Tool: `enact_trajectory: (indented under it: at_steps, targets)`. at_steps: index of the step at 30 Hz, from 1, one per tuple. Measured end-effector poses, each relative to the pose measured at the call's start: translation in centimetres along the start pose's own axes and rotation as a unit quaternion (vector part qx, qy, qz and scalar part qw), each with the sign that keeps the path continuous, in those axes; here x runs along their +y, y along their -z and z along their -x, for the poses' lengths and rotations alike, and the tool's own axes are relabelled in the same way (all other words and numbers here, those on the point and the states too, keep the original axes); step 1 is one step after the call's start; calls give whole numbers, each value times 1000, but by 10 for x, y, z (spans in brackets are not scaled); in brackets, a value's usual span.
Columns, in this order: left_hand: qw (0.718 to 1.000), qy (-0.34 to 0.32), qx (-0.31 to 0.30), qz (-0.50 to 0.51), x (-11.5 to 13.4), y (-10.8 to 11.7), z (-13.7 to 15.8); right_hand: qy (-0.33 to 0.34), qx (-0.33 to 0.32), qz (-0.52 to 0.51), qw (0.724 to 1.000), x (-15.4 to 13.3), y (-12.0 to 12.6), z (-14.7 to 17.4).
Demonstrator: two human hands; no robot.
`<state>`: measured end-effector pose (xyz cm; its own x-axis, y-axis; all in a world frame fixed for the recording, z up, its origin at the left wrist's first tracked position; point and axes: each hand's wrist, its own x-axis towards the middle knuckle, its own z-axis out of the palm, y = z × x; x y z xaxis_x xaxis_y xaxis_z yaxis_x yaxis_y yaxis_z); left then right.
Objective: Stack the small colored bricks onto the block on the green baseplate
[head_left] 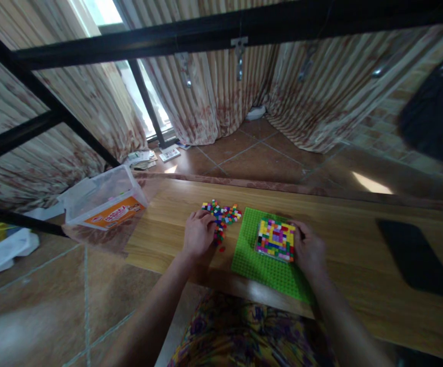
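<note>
A square, layered block of multicoloured toy building bricks (276,239) sits on a green studded baseplate (250,255). My right hand (310,248) is closed at the block's right edge, its fingers against the upper right corner. To the left of the baseplate lies a pile of small loose bricks (227,216) in many colours. My left hand (199,233) is over the pile's left side, its fingers curled down together among the bricks. What its fingertips pinch, if anything, is hidden. One red brick (222,249) lies apart at the near end of the pile.
The wooden table (160,219) carries a dark flat panel (416,257) at the right. A clear plastic box (104,196) with an orange label stands at the left end. A black metal frame (206,38) crosses overhead, before striped curtains (213,102).
</note>
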<state>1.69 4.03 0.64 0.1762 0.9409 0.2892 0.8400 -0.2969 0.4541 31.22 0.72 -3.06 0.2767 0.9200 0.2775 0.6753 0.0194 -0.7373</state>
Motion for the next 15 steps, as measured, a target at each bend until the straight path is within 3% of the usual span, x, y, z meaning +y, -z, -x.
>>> enact_trajectory:
  at_steps: [4, 8, 12, 15]
  targets:
    - [981, 67, 27, 179, 8, 9, 0, 3, 4, -10, 1000, -1, -1, 0]
    - [917, 125, -14, 378, 29, 21, 0, 12, 13, -15, 1000, -3, -1, -1]
    - [877, 119, -56, 463, 53, 21, 0, 18, 23, -26, 999, -5, -2, -2]
    - [862, 106, -65, 492, 68, 14, -1, 20, 24, -33, 999, -7, -3, -2]
